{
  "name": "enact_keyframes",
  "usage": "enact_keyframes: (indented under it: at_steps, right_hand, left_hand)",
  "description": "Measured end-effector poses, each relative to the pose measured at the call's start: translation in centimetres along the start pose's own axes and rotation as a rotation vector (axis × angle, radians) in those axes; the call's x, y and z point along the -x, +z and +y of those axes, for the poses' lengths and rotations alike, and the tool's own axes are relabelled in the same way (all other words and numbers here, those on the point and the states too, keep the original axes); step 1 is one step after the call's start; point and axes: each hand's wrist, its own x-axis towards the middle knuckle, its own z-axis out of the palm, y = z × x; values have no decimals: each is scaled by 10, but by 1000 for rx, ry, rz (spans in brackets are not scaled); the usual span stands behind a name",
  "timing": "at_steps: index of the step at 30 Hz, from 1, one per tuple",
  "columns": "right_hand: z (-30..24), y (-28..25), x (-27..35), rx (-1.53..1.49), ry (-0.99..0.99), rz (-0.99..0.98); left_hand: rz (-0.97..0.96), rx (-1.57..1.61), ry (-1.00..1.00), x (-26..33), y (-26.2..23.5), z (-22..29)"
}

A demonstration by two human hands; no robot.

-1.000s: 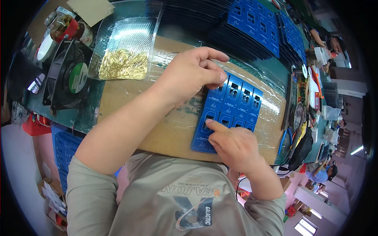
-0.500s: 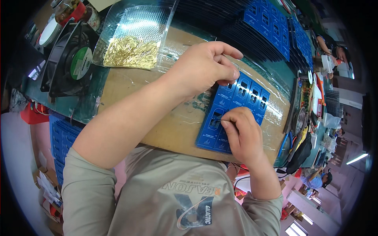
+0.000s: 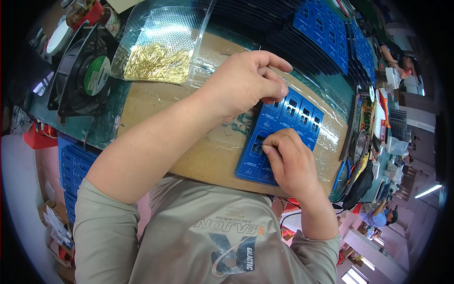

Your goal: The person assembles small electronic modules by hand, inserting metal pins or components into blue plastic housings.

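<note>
On the board in front of me lies a blue panel of circuit boards (image 3: 247,163), divided into several rectangles with dark parts and white print. My left hand (image 3: 246,80) hovers at its far left corner. Thumb and a bent finger come together there, with the index finger stretched above; what they hold, if anything, is too small to make out. Low over the panel's near part, my right hand (image 3: 293,161) pinches thumb and forefinger beside a dark component (image 3: 258,145). Whatever sits in that pinch is hidden. A clear plastic tray (image 3: 201,35) holds a heap of thin golden pins (image 3: 156,64).
A black fan (image 3: 85,71) stands at the left, with jars (image 3: 90,14) behind it. Stacked blue panels (image 3: 324,35) rise at the far right. Tools, including blue-handled pliers (image 3: 341,174), lie along the right side. Other people (image 3: 378,217) work beyond.
My right hand has shifted very slightly left over the dark component, and the thin dark piece at its fingertips no longer shows. My left hand has hardly moved.
</note>
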Motion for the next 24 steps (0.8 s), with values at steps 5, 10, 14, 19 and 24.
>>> enact_keyframes:
  at_steps: [5, 10, 14, 19, 24]
  right_hand:
    - [-1, 4, 0, 51, -67, 50]
    - [-2, 3, -3, 28, -115, 84]
    - [1, 2, -1, 5, -66, 153]
    - [0, 3, 0, 26, 12, 82]
    - [0, -6, -3, -8, 90, 147]
  left_hand:
    - [11, -12, -25, 2, 1, 1]
    - [-1, -28, -17, 2, 1, 0]
    - [-14, -39, -8, 2, 2, 2]
    - [-16, -46, -11, 2, 2, 2]
    - [-31, -57, -57, 3, 8, 7]
